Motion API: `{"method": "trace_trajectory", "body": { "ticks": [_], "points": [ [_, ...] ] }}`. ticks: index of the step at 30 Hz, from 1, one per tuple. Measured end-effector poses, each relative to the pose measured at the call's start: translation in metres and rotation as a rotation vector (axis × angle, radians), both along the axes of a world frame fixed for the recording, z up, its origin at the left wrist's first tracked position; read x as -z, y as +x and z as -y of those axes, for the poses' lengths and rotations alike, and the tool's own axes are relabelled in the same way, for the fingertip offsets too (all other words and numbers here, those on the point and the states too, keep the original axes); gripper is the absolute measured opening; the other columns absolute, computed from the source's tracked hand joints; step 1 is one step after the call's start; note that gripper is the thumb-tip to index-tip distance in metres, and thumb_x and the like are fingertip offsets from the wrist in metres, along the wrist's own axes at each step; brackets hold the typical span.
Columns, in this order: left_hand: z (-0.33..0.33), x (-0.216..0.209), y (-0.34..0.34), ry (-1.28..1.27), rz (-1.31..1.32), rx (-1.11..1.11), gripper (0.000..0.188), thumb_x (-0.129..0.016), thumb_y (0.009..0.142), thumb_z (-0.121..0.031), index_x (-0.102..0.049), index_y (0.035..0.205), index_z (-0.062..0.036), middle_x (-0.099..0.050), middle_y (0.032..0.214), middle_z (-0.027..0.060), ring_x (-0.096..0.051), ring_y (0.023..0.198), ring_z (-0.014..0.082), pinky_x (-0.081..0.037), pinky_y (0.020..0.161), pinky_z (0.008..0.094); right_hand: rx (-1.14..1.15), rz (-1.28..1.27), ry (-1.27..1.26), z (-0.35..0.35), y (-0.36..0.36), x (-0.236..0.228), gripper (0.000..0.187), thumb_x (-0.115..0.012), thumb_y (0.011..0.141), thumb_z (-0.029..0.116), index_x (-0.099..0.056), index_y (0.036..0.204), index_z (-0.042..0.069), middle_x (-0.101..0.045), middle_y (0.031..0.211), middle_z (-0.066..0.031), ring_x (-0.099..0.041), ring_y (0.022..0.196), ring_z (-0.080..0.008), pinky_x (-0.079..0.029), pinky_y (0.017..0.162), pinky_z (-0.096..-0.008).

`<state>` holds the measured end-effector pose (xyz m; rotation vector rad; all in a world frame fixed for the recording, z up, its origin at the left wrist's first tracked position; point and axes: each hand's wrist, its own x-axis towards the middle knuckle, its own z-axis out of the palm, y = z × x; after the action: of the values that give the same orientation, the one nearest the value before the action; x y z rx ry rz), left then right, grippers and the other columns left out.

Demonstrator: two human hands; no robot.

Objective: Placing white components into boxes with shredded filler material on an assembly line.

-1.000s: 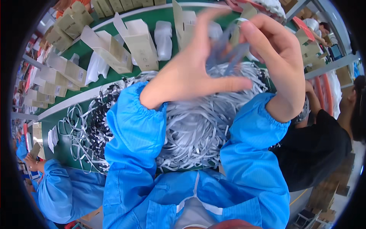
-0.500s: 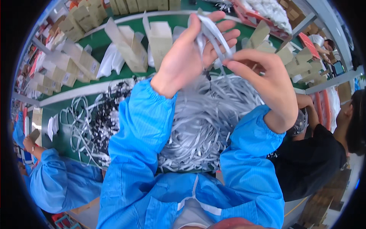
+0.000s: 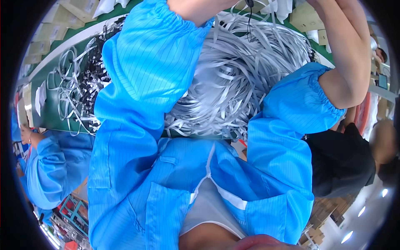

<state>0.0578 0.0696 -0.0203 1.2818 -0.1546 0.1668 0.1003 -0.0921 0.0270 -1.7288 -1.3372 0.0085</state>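
My left hand shows only its heel and wrist at the top edge; its fingers are cut off. At the upper right my right hand is bent at the wrist, its fingertips beyond the top edge. A large coiled heap of silvery-grey flat lanyards lies on the table between my arms. Between the hands, a black cord loop hangs over the heap from the top edge. Pale straps also run up there; whether either hand grips them is hidden.
Lanyards with black ends lie left on the green table, near a white paper stack. Beige boxes line the far side. A blue-sleeved person works at left; a black-clothed person is at right.
Both hands have moved up and apart, mostly leaving the top of the picture. The looped lanyards seen between them have gone out of view. The heap now appears higher in the picture.
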Motion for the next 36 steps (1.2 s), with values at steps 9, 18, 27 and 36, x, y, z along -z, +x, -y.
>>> {"method": "trace_trajectory", "body": {
  "ticks": [9, 18, 27, 36],
  "points": [
    [0.014, 0.001, 0.004, -0.029, 0.074, -0.207, 0.090, -0.010, 0.099, -0.081, -0.058, 0.109, -0.0049, -0.045, 0.063, -0.0019, -0.034, 0.049, 0.0073, -0.028, 0.046, 0.0245, 0.052, 0.104, -0.050, -0.001, 0.001, -0.005, 0.033, -0.065, 0.095, -0.003, -0.065, 0.127, -0.008, -0.072, 0.118, -0.0176, -0.071, 0.104, -0.0192, -0.058, 0.090, -0.0291],
    [0.005, -0.004, 0.006, -0.166, -0.153, -0.169, 0.077, -0.019, 0.108, -0.066, -0.053, 0.135, -0.0018, -0.065, 0.084, 0.0102, -0.057, 0.064, 0.0108, -0.045, 0.054, 0.0253, 0.298, -0.165, 0.121, 0.024, 0.039, -0.008, 0.023, -0.071, 0.092, -0.004, -0.073, 0.114, -0.007, -0.077, 0.097, -0.0121, -0.074, 0.085, -0.0148, -0.061, 0.079, -0.0250],
    [-0.019, 0.018, -0.005, 1.204, -0.149, 0.003, 0.050, -0.045, 0.108, -0.045, -0.066, 0.133, -0.0079, -0.071, 0.118, 0.0188, -0.064, 0.112, 0.0428, -0.050, 0.093, 0.0485, 0.617, -0.038, 0.843, 0.016, 0.065, -0.003, 0.022, -0.071, 0.097, 0.003, -0.074, 0.118, -0.005, -0.076, 0.101, -0.0100, -0.072, 0.091, -0.0142, -0.060, 0.082, -0.0236],
    [-0.002, 0.100, 0.038, 1.392, -0.102, -0.028, 0.054, -0.047, 0.105, -0.052, -0.072, 0.124, -0.0080, -0.069, 0.117, 0.0196, -0.065, 0.110, 0.0412, -0.051, 0.095, 0.0496, 0.639, -0.009, 0.856, -0.001, 0.122, 0.041, 0.025, -0.073, 0.097, 0.005, -0.073, 0.120, -0.006, -0.074, 0.110, -0.0116, -0.070, 0.100, -0.0153, -0.057, 0.085, -0.0247]
  ]
}}
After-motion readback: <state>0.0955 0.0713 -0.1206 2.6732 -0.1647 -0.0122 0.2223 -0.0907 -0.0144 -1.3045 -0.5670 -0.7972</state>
